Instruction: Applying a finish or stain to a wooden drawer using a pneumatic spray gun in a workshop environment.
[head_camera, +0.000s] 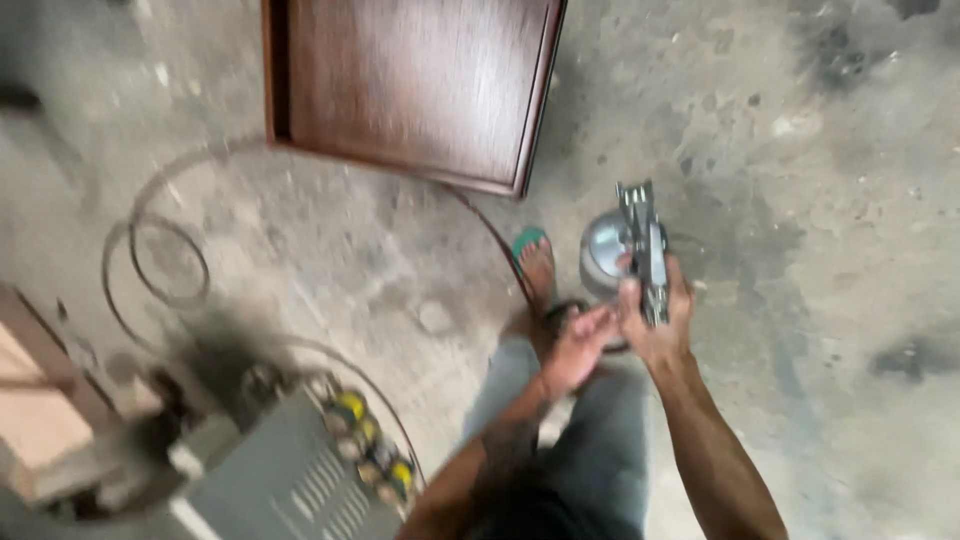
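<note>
My right hand (655, 315) grips a metal spray gun (643, 245) by its handle, nozzle pointing away from me. The gun's round silver cup (602, 252) sits to its left. My left hand (578, 345) is just below the cup, fingers curled toward the gun's underside; whether it touches the gun is blurred. Below the hands I see my grey trousers (600, 440) and one foot in a green sandal (533, 262) on the concrete floor.
A dark brown wooden panel (415, 85) lies on the floor ahead. A thin hose (160, 250) loops across the floor at left. A grey machine (290, 480) with yellow-capped fittings stands at lower left, beside a wooden piece (40, 400).
</note>
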